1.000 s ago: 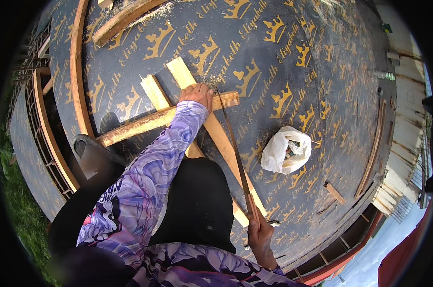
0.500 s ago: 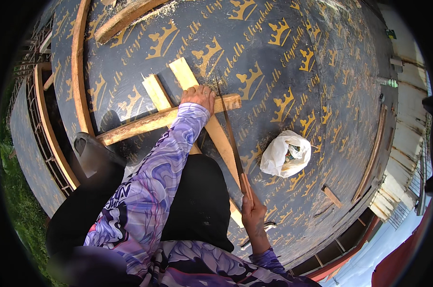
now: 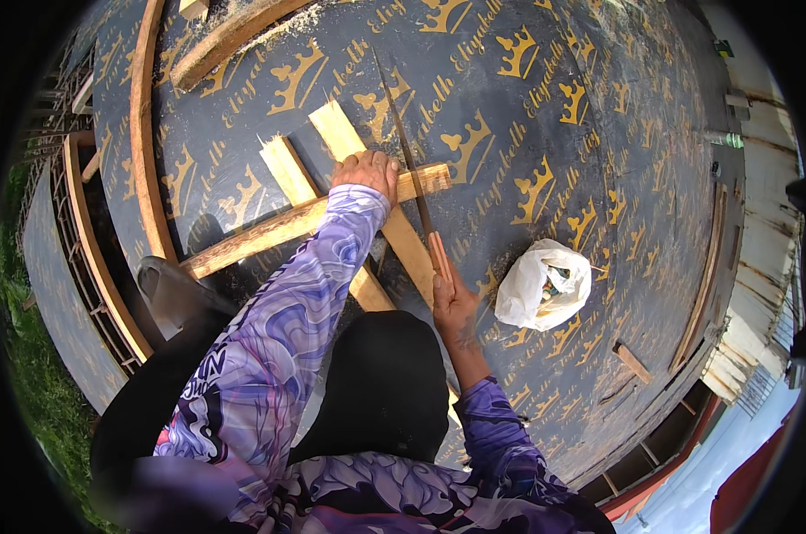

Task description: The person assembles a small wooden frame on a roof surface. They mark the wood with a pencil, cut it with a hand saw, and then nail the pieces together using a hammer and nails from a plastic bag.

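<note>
Since the earlier frames the right hand [image 3: 455,307] has pushed the handsaw [image 3: 418,191] forward, so the blade now reaches far beyond the wooden batten [image 3: 305,222] instead of trailing back toward the person. The saw lies at a slight slant across the batten, its thin blade crossing just right of the left hand [image 3: 366,172], its pale wooden handle in the right hand's clenched grip, near the person's body. The left hand presses down on the batten, fingers curled over its top edge, its grip closed on the wood. The batten runs from lower left to upper right and rests across two pale planks [image 3: 367,178] that lie side by side, angled away to the far left. All of this sits on a dark printed sheet [image 3: 554,107] patterned with gold crowns. To the right of the saw handle, near but apart, lies a crumpled white plastic bag [image 3: 543,285]. At the far left a thick timber [image 3: 229,37] lies with sawdust beside it, and a curved wooden strip [image 3: 145,142] follows the sheet's left edge.
</note>
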A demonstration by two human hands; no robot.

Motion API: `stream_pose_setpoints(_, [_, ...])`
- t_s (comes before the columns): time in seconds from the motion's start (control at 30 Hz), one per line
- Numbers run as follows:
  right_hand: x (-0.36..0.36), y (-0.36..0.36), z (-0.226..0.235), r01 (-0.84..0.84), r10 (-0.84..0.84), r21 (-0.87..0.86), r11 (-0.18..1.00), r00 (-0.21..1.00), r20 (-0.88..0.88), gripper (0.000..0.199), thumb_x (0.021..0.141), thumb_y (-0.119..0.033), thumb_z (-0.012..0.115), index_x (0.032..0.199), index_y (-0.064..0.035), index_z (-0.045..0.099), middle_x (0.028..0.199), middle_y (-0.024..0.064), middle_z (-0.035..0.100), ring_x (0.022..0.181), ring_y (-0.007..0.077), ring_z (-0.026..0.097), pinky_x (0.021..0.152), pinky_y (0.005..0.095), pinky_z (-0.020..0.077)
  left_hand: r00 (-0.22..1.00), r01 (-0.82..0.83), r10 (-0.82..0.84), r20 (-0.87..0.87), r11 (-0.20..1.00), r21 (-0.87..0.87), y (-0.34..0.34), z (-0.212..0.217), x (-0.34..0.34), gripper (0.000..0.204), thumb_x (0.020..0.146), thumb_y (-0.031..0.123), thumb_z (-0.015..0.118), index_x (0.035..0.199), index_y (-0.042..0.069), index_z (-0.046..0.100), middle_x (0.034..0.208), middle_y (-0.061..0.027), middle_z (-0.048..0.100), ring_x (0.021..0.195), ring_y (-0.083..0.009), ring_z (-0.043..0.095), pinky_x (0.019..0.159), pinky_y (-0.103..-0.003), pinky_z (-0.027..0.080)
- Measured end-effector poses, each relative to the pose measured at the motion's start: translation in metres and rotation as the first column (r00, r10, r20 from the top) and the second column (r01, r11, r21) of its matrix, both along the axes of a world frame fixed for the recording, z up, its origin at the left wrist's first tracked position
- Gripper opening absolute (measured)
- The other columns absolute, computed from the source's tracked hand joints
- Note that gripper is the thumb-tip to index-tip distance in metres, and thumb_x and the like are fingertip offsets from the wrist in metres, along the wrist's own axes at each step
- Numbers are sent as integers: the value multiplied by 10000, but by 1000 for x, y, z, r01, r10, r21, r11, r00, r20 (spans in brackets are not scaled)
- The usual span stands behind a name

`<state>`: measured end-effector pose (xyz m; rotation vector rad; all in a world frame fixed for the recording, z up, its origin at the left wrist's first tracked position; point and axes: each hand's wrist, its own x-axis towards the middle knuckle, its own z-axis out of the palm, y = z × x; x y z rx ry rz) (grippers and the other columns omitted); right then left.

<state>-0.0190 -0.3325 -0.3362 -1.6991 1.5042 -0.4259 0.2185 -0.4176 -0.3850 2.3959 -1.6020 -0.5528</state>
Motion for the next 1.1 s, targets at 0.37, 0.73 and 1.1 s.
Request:
stream_pose_setpoints(0.37, [-34,36,122,24,3,136,990,982,-190,408,1009,-290,577,1258,27,641,665,144,654,588,126,629,552,315,498,998,41,-46,-41,992,-116,11,-1,-3,243,1003,232,484,1023,33,622,1024,-158,637,980,-340,604,892,-472,460])
stream_pose_setpoints(0.73, [58,-41,63,8,16,185,983,992,-129,408,995,-296,599,1312,-38,609,950,254,715,891,359,733,682,402,558,1000,-2,3,13,1000,-12,2,2,13,293,992,295,487,1017,64,665,999,-130,666,960,-336,632,881,-471,476])
stream_pose_setpoints(1.1, [6,-5,12,-7,7,26,1000,1000,-10,370,989,-244,608,1308,-55,617,856,233,709,745,280,745,621,368,549,996,47,-52,-66,995,-84,18,3,-11,305,1007,287,464,1044,50,653,1049,-148,660,1042,-328,604,948,-449,436])
